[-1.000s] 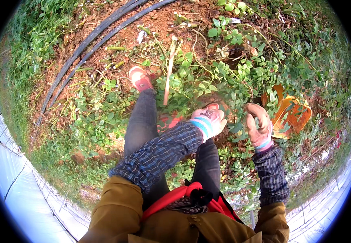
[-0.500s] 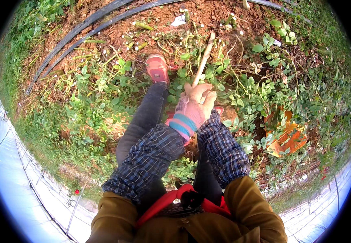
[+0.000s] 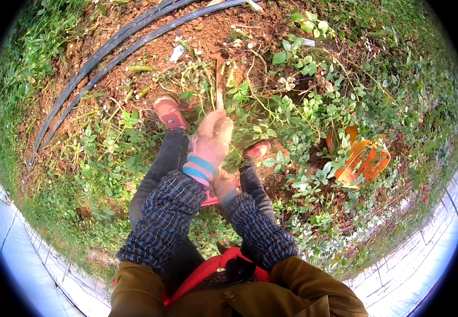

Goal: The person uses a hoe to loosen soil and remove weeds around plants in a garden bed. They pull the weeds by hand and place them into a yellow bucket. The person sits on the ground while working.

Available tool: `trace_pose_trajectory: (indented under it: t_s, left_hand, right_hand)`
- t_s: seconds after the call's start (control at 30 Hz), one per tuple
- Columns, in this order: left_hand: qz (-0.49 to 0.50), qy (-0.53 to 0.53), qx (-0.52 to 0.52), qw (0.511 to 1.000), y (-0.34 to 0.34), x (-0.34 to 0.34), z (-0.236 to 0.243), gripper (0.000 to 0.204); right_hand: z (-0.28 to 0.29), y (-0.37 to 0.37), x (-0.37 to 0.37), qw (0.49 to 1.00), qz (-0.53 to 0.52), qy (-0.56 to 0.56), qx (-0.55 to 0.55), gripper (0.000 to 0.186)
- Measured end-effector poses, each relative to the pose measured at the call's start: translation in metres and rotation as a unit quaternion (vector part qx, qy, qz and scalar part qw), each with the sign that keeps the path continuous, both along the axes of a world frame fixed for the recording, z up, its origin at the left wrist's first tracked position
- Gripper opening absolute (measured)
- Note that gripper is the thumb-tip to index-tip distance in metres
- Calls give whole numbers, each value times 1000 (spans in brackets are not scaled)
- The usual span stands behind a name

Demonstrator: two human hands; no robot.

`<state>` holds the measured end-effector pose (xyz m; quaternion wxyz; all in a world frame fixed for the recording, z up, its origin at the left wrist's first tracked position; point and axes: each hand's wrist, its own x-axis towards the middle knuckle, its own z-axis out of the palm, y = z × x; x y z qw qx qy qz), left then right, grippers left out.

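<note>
My left hand, in a pink glove with a blue-striped cuff, is wrapped round a pale wooden handle. The handle points away from me over the leaves and soil. Its far end is smeared by motion, so I cannot make out what kind of tool it is. My right hand, also gloved, is closed lower down behind my left wrist. It looks to be on the near part of the same handle, though my left cuff hides some of its fingers. Leafy green stems surround the handle.
My reddish shoes stand among the plants, one on each side of my hands. Black hoses curve across the reddish soil at the far left, near several cut stubs. An orange container lies among leaves on the right.
The view has shifted, so the ground appears moved. Both hands now show further left, and my right hand has slid down behind my left wrist. The handle points more straight ahead.
</note>
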<state>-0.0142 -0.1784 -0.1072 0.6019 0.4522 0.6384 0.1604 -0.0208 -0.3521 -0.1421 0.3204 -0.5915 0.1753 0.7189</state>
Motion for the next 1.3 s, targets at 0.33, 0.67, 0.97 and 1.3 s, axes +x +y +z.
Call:
trace_pose_trajectory:
  t_s: [0.33, 0.67, 0.97, 1.3]
  left_hand:
    - [-48, -6, -78, 996, 12, 27, 17, 45]
    - [-139, -95, -265, 949, -112, 114, 90, 57]
    - [-220, -253, -288, 897, -275, 298, 161, 44]
    - [-265, -220, -148, 927, -293, 371, 176, 39]
  right_hand:
    - [142, 6, 187, 939, -107, 322, 65, 24]
    - [199, -214, 289, 993, -9, 13, 119, 23]
    - [231, -276, 331, 959, 21, -210, 187, 34]
    - [78, -409, 490, 773, -471, -413, -99, 99]
